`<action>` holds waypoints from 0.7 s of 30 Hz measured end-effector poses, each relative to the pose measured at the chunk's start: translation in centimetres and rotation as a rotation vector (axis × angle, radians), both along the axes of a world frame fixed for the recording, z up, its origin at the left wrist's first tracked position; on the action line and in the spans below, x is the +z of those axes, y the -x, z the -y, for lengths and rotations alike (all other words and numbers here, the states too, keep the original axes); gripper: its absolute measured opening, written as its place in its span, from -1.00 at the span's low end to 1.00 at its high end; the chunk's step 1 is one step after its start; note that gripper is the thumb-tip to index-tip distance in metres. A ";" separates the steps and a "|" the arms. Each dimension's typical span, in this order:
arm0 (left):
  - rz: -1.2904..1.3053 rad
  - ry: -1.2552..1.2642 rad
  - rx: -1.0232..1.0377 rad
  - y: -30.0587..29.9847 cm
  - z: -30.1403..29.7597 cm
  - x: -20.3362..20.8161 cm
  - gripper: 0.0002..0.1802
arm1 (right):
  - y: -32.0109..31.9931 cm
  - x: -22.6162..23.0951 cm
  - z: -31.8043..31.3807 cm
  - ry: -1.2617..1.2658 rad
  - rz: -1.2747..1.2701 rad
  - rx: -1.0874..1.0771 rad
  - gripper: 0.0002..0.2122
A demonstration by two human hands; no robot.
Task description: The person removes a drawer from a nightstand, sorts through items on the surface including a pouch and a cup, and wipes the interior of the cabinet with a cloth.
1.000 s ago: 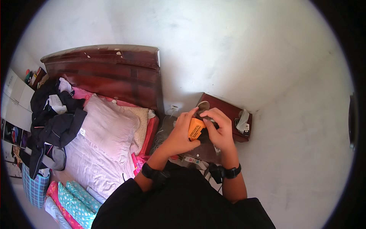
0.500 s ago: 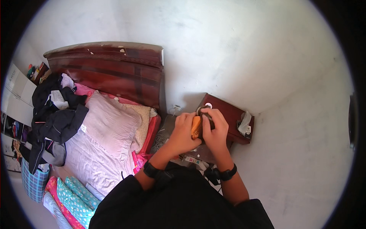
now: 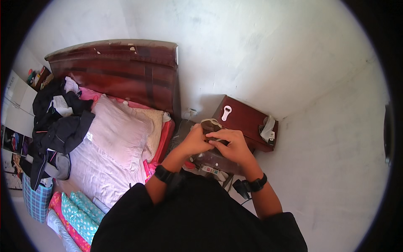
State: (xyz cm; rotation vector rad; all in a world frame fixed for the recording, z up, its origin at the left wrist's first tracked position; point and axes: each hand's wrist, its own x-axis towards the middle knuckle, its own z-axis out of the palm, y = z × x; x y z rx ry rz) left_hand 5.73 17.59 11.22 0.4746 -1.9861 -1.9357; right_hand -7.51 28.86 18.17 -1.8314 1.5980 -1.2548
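Note:
Between my two hands is a small dark brown item with a pale rim (image 3: 211,125), perhaps a pouch, its kind not clear. My left hand (image 3: 195,141) is closed round its left side. The fingers of my right hand (image 3: 231,145) press against its right and near side, close to my left thumb. My fingers cover much of the item. Both hands are held in front of the dark red nightstand (image 3: 243,113). On that nightstand lies a white flat piece with a round hole at one end, shaped like a bottle opener (image 3: 226,112).
A crumpled clear plastic bag (image 3: 268,129) sits at the nightstand's right end. Left of me stands a bed with a dark wooden headboard (image 3: 117,69), a pillow (image 3: 119,124) and heaped black clothes (image 3: 63,126). Rolled bedding (image 3: 79,216) lies at lower left; a wall socket (image 3: 192,111) is behind.
The orange item in my hands no longer shows. The brown item's pale rim is now visible. My hands have shifted slightly left and down, uncovering the white piece on the nightstand.

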 end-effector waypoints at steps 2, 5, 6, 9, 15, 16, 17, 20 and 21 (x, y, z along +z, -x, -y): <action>0.049 -0.100 -0.101 0.5 0.0 -0.4 -0.29 | 0.0 -0.2 0.1 -0.058 0.010 -0.008 -0.79; 0.151 0.207 0.149 0.7 -0.5 -0.7 -0.23 | -0.1 -1.4 1.2 0.037 0.016 -0.216 -0.80; 0.154 0.210 0.147 0.4 -0.5 -0.7 -0.23 | 0.1 -1.9 1.8 0.137 -0.043 -0.339 -0.80; 0.153 0.367 0.114 -1.3 -0.7 2.3 -0.15 | 1.6 -3.0 2.6 0.198 0.028 -0.522 -0.81; -0.342 -0.690 -0.082 -2.8 -0.1 3.3 0.07 | 2.9 -6.3 0.6 0.057 0.736 -0.472 -0.80; -0.348 -0.688 -0.078 -3.0 0.0 3.4 0.07 | 2.8 -5.8 0.5 0.056 0.732 -0.466 -0.80; -0.369 -0.772 -0.108 -3.5 0.2 3.5 0.06 | 2.7 -5.4 0.5 0.050 0.751 -0.467 -0.80; -0.420 -0.870 -0.123 -4.0 0.2 3.4 0.02 | 2.4 -4.5 0.3 0.039 0.716 -0.442 -0.79; -0.446 -0.847 -0.109 -3.8 0.4 3.2 0.02 | 2.3 -4.3 0.3 0.032 0.668 -0.423 -0.78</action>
